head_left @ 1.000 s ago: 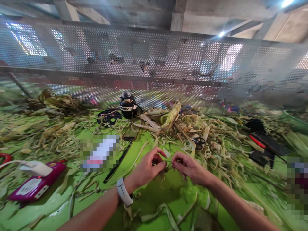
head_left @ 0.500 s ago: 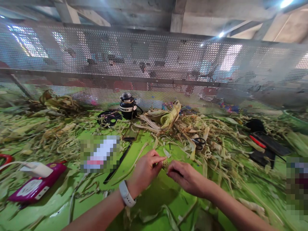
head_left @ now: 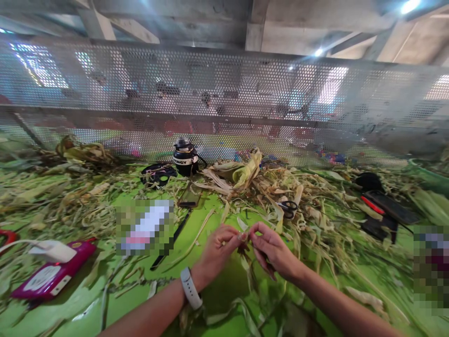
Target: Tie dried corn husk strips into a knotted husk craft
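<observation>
My left hand (head_left: 220, 248), with a white band on its wrist, pinches a small piece of dried corn husk (head_left: 246, 263) that hangs beneath its fingertips. My right hand (head_left: 271, 248) is closed in a pinch close against the left fingertips. What lies between its thumb and index finger is too small to make out; its other fingers curl downward. Under both hands is the green tabletop (head_left: 228, 299), with loose husk strips (head_left: 242, 309) nearer to me. Just beyond the fingertips lies a pale husk scrap (head_left: 242, 223).
Dark-handled scissors (head_left: 288, 207) lie in husk litter at right. A rolled husk bundle (head_left: 245, 173) and a black jug (head_left: 185, 159) stand before a perforated metal screen (head_left: 210, 93). At left are a purple power bank (head_left: 52, 276) with a white plug, a cable and a black strip (head_left: 171, 238).
My hands have come together, with the right fingertips moving up and left to meet the left ones. The husk piece now hangs lower below the left fingers.
</observation>
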`<state>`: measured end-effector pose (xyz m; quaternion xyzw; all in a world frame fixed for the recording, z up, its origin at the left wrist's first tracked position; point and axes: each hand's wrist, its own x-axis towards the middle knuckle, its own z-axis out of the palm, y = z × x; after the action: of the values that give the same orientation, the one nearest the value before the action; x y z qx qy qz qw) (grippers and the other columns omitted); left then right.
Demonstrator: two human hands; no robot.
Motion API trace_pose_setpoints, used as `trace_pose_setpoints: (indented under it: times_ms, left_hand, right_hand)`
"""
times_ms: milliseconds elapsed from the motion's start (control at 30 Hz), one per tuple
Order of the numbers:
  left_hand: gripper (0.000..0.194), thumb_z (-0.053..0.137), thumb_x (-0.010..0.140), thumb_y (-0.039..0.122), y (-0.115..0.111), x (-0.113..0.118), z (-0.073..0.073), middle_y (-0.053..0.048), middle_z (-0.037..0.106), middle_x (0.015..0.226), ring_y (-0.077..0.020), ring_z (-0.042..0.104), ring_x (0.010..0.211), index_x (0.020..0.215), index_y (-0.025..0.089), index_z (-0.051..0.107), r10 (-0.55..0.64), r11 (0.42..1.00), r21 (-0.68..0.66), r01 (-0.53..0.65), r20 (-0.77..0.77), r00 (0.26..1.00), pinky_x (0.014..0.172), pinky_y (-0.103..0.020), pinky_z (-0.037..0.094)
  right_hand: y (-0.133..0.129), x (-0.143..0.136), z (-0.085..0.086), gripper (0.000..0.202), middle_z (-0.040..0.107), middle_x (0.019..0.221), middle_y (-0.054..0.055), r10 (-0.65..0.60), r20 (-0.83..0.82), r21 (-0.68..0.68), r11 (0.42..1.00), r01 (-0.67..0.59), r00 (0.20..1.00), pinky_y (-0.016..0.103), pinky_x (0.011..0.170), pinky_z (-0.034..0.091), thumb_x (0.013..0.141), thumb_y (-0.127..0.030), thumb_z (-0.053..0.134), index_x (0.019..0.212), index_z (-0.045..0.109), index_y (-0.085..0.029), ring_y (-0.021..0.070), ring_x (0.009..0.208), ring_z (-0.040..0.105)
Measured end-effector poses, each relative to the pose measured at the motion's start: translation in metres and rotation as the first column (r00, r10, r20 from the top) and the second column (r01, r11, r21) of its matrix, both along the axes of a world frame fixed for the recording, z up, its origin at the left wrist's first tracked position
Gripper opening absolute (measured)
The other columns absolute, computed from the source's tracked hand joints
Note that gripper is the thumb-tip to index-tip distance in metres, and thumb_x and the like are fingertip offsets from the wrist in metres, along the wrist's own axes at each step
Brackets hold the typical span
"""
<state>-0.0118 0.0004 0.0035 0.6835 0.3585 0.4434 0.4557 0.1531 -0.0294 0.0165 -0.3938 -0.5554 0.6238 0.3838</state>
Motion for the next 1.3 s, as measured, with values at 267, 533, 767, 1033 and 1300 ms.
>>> trace_pose_setpoints:
  times_ms: [267, 533, 767, 1033, 1300]
  left_hand:
    - [0.011, 0.076, 0.064, 0.031, -0.007, 0.002, 0.002, -0.004, 0.064, 0.080, -0.0196, 0.057, 0.082, 0.064, 0.020, 0.073, -0.107, 0.971, -0.206, 0.125, 0.096, 0.990, 0.080, -0.030, 0.040]
    - [0.009, 0.072, 0.064, 0.023, -0.006, 0.000, 0.007, -0.004, 0.062, 0.093, -0.0197, 0.056, 0.089, 0.060, 0.018, 0.067, -0.024, 0.905, -0.408, 0.118, 0.228, 0.973, 0.082, -0.030, 0.041]
    - [0.017, 0.066, 0.069, 0.023, -0.001, -0.006, 0.013, -0.005, 0.062, 0.109, -0.0204, 0.055, 0.097, 0.055, 0.017, 0.058, 0.102, 0.908, -0.418, 0.005, 0.233, 0.967, 0.085, -0.030, 0.037]
    - [0.011, 0.070, 0.069, 0.024, 0.007, -0.009, 0.009, -0.001, 0.066, 0.100, -0.0181, 0.052, 0.107, 0.061, 0.019, 0.064, 0.208, 0.901, -0.433, 0.025, 0.482, 0.851, 0.094, -0.028, 0.034]
    - [0.015, 0.077, 0.061, 0.025, 0.001, -0.009, 0.008, -0.001, 0.070, 0.101, -0.0174, 0.056, 0.106, 0.066, 0.020, 0.064, 0.092, 0.803, -0.513, 0.303, 0.610, 0.787, 0.094, -0.028, 0.038]
  right_hand:
    - [0.006, -0.003, -0.010, 0.036, 0.047, 0.050, -0.009, -0.126, 0.024, 0.090, 0.988, 0.124, 0.992, 0.014, 0.034, 0.019, 0.079, -0.051, 0.059, 0.081, 0.047, -0.018, 0.0024, 0.036, 0.030]
    - [0.011, 0.004, -0.008, 0.037, 0.038, 0.049, -0.010, -0.136, 0.097, 0.118, 0.985, 0.125, 0.986, 0.017, 0.035, 0.015, 0.082, -0.055, 0.053, 0.087, 0.049, -0.018, 0.0037, 0.037, 0.024]
    - [0.025, 0.022, 0.003, 0.039, 0.039, 0.054, -0.006, -0.062, 0.341, 0.200, 0.980, -0.008, 0.938, 0.020, 0.043, 0.019, 0.079, -0.052, 0.057, 0.072, 0.058, -0.014, 0.0059, 0.047, 0.030]
    - [0.041, 0.034, -0.007, 0.047, 0.036, 0.047, -0.007, -0.152, 0.373, 0.180, 0.980, 0.089, 0.915, 0.020, 0.040, 0.020, 0.071, -0.061, 0.059, 0.062, 0.055, -0.015, 0.0056, 0.042, 0.029]
    - [0.042, 0.032, -0.012, 0.044, 0.032, 0.050, -0.007, -0.302, 0.315, 0.291, 0.933, 0.211, 0.900, 0.021, 0.043, 0.018, 0.072, -0.058, 0.059, 0.060, 0.048, -0.018, 0.0069, 0.046, 0.026]
